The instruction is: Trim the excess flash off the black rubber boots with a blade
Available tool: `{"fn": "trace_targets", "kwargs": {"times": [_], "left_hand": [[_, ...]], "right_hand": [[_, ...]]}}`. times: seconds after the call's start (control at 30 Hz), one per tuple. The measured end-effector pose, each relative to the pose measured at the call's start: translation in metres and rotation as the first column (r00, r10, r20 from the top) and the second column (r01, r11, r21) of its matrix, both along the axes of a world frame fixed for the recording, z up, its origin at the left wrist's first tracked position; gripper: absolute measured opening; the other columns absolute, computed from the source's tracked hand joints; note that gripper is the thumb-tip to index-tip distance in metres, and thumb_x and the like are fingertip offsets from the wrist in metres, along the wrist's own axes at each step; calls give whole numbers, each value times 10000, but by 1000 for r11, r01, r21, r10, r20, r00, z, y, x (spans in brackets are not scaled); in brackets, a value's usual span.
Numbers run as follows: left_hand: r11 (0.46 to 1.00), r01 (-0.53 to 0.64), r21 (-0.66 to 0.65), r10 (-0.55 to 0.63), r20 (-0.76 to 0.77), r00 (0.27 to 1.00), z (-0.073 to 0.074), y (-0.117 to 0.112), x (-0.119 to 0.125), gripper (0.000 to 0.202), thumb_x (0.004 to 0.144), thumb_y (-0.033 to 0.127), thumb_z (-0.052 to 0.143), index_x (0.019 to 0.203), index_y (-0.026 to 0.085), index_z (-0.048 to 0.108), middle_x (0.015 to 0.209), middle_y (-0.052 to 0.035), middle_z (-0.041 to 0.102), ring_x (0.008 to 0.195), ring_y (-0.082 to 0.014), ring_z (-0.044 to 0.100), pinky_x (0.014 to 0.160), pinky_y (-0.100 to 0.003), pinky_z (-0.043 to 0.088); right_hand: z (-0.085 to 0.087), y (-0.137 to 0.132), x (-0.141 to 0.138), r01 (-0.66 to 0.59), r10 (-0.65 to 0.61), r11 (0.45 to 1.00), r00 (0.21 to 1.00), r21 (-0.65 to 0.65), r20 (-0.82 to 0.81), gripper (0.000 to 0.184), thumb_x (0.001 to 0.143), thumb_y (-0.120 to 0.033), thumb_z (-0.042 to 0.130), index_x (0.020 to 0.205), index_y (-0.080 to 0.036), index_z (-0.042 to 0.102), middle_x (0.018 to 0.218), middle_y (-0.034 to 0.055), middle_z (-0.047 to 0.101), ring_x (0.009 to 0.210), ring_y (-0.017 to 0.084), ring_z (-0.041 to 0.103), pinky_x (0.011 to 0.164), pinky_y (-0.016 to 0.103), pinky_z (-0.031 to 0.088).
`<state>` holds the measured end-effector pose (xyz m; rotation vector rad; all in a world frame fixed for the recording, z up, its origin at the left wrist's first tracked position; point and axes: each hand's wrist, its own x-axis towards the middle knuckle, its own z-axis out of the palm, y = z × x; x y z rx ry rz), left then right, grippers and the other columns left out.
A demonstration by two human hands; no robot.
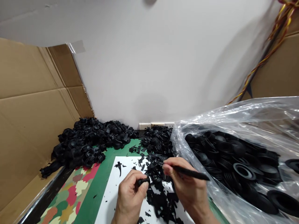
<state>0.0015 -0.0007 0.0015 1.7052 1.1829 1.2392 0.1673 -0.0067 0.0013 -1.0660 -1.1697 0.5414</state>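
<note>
My left hand (130, 194) pinches a small black rubber part (143, 180) between thumb and fingers; much of the part is hidden by them. A slim black pen-like tool (190, 172) rests in my right hand (187, 183), held like a pencil. Its handle points to the right, and its tip is too small to make out. The two hands are apart. Under them lies a white sheet (108, 189), strewn with black rubber scraps (161, 199).
Ribbed black rubber parts (81, 143) are heaped at the left, with more scraps (157, 140) by the wall. At right, a clear plastic bag (224, 199) holds black rubber parts (224, 152). Cardboard (35, 118) stands left. A green mat (93, 193) lies beneath the sheet.
</note>
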Motion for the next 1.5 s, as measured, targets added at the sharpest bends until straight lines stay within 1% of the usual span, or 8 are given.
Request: {"fn": "trace_targets", "kwargs": {"times": [0.1,0.3,0.5,0.63,1.07,1.17,1.3,1.5], "left_hand": [[996,6,-93,5,117,993,2,0,1,66,710,176,629,751,179,681,772,-30,613,548,-124,545,459,-207,451],[979,8,-201,45,258,965,5,0,3,98,649,189,695,745,169,688,790,-7,579,491,-89,521,446,-209,479],[969,20,-246,60,314,947,0,1,1,184,637,213,726,812,159,709,868,-32,593,561,-105,545,505,-226,524],[981,-4,-195,58,269,961,-1,2,-1,194,638,194,718,829,160,718,891,-55,634,640,-143,582,580,-244,529],[998,-62,16,62,9,998,-6,4,-2,158,682,223,714,838,206,718,929,-59,677,599,-136,572,460,-205,425],[998,-54,22,53,9,999,-6,3,-3,179,687,182,685,860,211,718,944,-60,678,593,-136,575,471,-211,438],[999,-40,-25,41,65,997,-2,1,-2,180,657,162,690,826,207,733,927,-63,687,722,-187,623,555,-229,491],[929,63,-364,68,337,939,3,2,-3,279,610,227,762,876,151,729,608,-17,666,495,-118,559,431,-185,435]], "right_hand": [[-1,7,7,-153,94,969,954,-192,-284,282,737,-459,683,825,-193,656,773,56,665,679,218,665,577,316,540],[11,4,-2,-398,257,906,787,-143,-561,348,754,-508,649,697,-173,576,776,25,627,635,190,684,563,285,535],[4,2,1,-387,346,905,911,-177,-222,327,823,-506,554,754,-191,607,840,48,657,785,215,640,735,346,497],[3,1,0,-270,283,915,959,-301,-1,318,833,-495,514,741,-196,568,658,22,613,627,197,594,604,304,469],[7,-5,-14,-61,209,949,855,-309,475,142,774,-258,565,675,-253,666,711,47,681,711,246,591,666,336,376],[10,-5,-13,-78,198,946,908,-313,370,166,784,-299,551,705,-216,672,783,76,676,789,267,580,718,367,396],[16,-6,-18,-362,413,832,910,-420,34,184,789,-315,524,676,-188,595,614,4,604,608,184,546,586,282,407],[9,-3,-26,-560,420,733,819,-387,-390,256,756,-389,582,638,-176,504,503,-61,484,415,82,419,444,209,304]]}}
